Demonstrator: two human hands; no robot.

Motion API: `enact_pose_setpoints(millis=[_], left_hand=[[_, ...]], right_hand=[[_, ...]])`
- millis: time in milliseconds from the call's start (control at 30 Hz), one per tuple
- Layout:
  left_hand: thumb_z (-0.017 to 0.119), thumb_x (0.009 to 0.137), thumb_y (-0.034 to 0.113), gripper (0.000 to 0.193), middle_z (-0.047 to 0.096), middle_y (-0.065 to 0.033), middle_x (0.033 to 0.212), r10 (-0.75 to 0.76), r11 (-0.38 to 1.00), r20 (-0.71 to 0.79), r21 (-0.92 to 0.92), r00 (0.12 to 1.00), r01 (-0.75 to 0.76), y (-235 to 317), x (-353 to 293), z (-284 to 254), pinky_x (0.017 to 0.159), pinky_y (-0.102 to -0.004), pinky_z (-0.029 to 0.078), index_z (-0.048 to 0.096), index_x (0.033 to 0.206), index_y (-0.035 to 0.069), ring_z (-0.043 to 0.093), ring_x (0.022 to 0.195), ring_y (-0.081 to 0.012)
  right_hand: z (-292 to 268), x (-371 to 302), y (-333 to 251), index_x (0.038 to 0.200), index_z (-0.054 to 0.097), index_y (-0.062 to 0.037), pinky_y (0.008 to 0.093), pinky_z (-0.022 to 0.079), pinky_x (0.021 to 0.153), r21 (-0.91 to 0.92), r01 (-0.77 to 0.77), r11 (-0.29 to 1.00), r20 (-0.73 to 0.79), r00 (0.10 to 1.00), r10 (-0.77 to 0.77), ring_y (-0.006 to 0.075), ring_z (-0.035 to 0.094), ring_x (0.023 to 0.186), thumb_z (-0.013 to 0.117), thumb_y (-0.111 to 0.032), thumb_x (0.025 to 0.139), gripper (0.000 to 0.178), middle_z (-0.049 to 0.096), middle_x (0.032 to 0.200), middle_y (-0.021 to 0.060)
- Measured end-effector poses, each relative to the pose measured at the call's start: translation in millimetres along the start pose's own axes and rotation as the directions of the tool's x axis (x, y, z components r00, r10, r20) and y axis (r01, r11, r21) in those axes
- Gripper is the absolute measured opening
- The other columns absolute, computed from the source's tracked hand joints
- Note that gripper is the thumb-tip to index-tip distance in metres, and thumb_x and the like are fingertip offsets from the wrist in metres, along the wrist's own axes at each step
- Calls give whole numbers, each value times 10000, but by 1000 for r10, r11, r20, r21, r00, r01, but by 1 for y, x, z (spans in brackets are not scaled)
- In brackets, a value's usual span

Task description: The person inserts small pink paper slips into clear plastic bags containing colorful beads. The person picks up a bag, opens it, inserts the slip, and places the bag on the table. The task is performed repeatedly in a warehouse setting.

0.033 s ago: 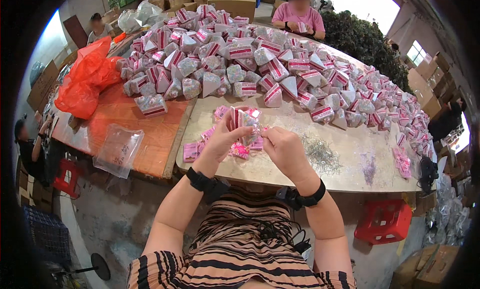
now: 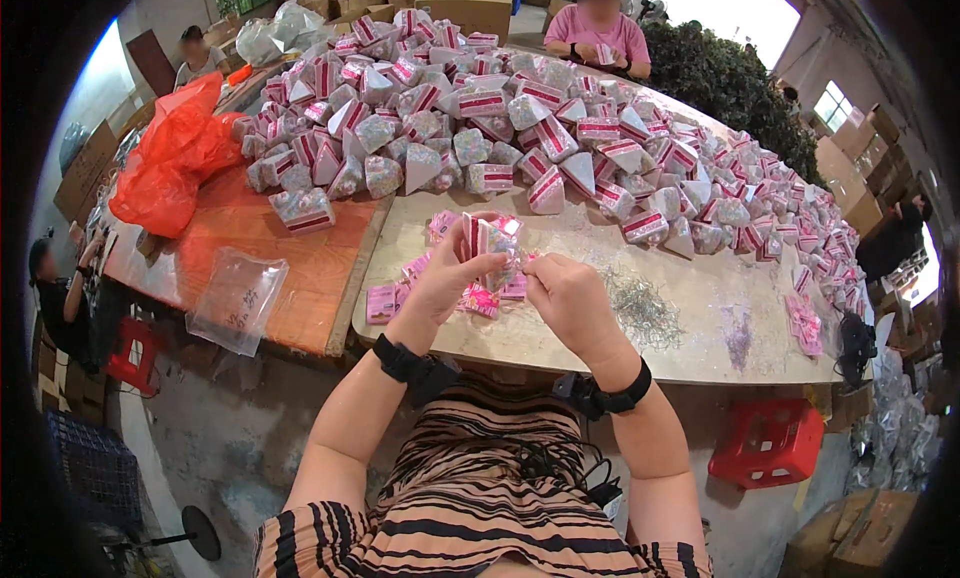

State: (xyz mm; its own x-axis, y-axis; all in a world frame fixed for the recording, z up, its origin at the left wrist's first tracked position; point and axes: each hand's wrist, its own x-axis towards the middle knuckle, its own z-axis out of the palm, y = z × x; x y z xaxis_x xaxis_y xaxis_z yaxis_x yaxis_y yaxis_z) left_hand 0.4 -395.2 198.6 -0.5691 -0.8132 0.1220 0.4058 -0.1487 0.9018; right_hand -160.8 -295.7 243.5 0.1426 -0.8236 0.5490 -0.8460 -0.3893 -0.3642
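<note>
My left hand (image 2: 444,280) grips a small wedge shaped like a slice of cake (image 2: 489,236), with white and dark pink layers and a speckled, shiny side. It is held up over the near part of the table. My right hand (image 2: 572,296) is beside it, thumb and fingers pinched together; whatever lies between the fingertips is too small to make out. Beneath the hands are several pink printed cards (image 2: 382,304), partly hidden by my left hand. To the right of my right hand lies a loose heap of thin, silvery wire-like strips (image 2: 645,310).
A large pile of similar cake-slice wedges (image 2: 420,128) covers the table's far side. Left are an orange-red plastic bag (image 2: 165,168) and a clear bag (image 2: 238,298). Pink cards (image 2: 803,323) lie right; a red stool (image 2: 768,442) stands below. Another person (image 2: 600,30) works across the table.
</note>
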Motion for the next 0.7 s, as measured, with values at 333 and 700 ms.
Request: enact_pose_setpoints(millis=[333,700], left_hand=[[740,780,21,594,583,-31,999,86,980,19,177,996,-88,7,-2,9,755,-250,494,455,1299,56,583,888,-106],[767,767,54,609,560,-28,1000,150,948,41,279,988,-156,6,-2,12,724,-236,478,447,1286,57,550,863,-84]], right_hand=[[-5,1,0,838,618,3,447,483,646,-61,-36,998,66,997,40,373,606,714,600,-112,820,118,610,758,185],[-5,2,-2,801,591,-2,448,500,659,-107,-49,993,100,993,60,369,617,716,591,-97,813,96,605,750,185]])
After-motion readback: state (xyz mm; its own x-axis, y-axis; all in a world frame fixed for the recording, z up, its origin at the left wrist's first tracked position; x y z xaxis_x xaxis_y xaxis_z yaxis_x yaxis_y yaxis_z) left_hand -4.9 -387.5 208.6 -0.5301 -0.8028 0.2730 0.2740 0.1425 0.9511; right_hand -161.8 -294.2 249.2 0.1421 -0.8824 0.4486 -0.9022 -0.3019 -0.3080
